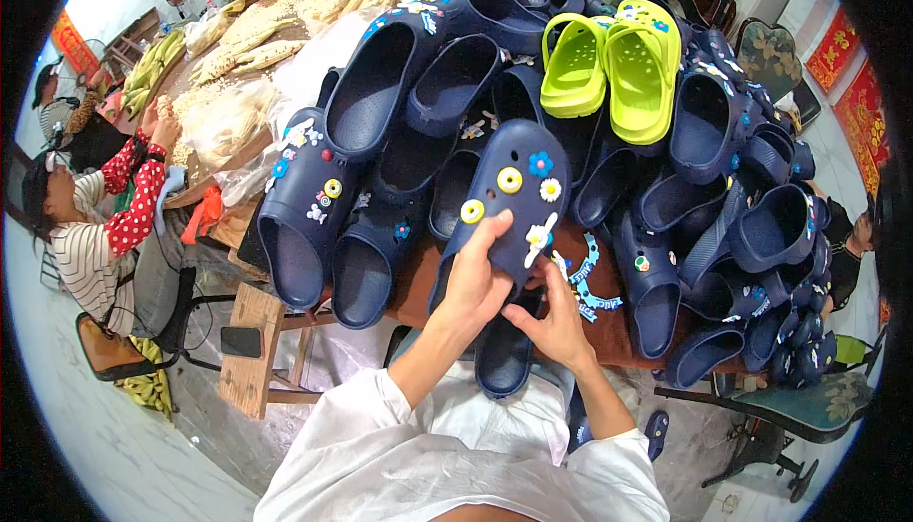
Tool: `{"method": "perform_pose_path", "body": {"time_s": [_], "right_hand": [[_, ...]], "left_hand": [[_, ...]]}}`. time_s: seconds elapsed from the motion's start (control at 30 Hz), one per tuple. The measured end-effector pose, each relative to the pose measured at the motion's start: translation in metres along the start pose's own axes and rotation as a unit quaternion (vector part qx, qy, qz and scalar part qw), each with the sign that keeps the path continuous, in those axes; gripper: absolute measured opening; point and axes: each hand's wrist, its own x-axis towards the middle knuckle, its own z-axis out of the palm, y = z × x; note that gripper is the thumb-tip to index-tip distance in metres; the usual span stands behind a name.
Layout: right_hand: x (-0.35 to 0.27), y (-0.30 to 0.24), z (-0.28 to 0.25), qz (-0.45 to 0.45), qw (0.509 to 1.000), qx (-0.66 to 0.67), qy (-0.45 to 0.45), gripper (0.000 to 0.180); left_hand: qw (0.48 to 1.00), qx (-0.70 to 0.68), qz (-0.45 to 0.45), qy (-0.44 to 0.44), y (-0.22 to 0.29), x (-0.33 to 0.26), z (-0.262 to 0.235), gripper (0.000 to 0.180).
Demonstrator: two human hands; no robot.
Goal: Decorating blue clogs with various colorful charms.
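Observation:
A navy clog is in my grasp, toe pointing away from me. Its upper carries shoe charms: a blue flower, a white daisy, two yellow rings and a white figure. My left hand closes around its left side, thumb on top. At the clog's right edge, beside the white charm, my right hand has its fingers bent and closed against the shoe; its fingertips are partly hidden. Loose blue-and-white charms lie just right of that hand on the brown cloth.
Navy clogs are heaped left, behind and right. A lime-green pair rests on the heap. Left, a person in polka-dot sleeves handles corn beside a round tray. A phone lies on a wooden stool.

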Motion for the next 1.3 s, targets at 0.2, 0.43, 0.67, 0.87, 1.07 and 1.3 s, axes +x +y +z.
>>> {"method": "perform_pose_path", "body": {"time_s": [0.2, 0.43, 0.67, 0.87, 1.07, 1.3], "right_hand": [[0.023, 0.014, 0.012, 0.042, 0.981, 0.182, 0.041, 0.054], [0.114, 0.023, -0.008, -0.006, 0.991, 0.078, 0.112, 0.051], [0.202, 0.038, -0.013, -0.042, 0.991, 0.015, 0.13, 0.068], [0.191, 0.052, -0.007, -0.037, 0.987, 0.087, 0.126, 0.069], [0.161, 0.052, -0.018, -0.042, 0.99, 0.043, 0.129, 0.064], [0.109, 0.067, -0.031, -0.02, 0.994, 0.011, 0.106, 0.039]], "left_hand": [[0.999, -0.034, 0.021, -0.037, 0.006, 0.006, 0.029, 0.049], [0.929, 0.276, 0.24, -0.062, 0.006, -0.004, 0.013, 0.047], [0.674, 0.611, 0.41, 0.064, 0.005, 0.032, -0.048, 0.049], [0.673, 0.646, 0.355, 0.059, -0.002, 0.056, -0.068, 0.053], [0.691, 0.642, 0.328, 0.051, -0.01, 0.062, -0.076, 0.05], [0.708, 0.629, 0.317, 0.053, -0.011, 0.057, -0.072, 0.048]]}}
